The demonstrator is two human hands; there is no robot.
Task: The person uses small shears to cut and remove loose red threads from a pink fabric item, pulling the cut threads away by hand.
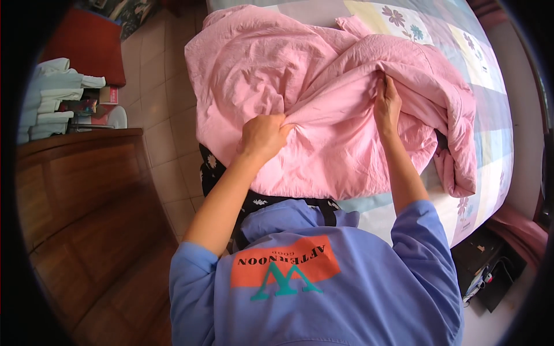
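Note:
A large pink cloth cover, crumpled and partly bunched, lies over the near edge of a bed with a checked, flower-patterned sheet. My left hand is closed on a pinched fold of the pink cloth near its middle. To the right and farther off, my right hand holds a raised fold of the same cloth; its fingertips are partly hidden under the fabric. Between both hands the fold is pulled into a ridge. The cloth's lower edge hangs just before my body, over a black fabric with white flowers.
At the left stands a wooden cabinet, with folded light cloths beyond it. A red panel or cover is at the upper left. Tiled floor runs between cabinet and bed. A black box with cables sits at the lower right.

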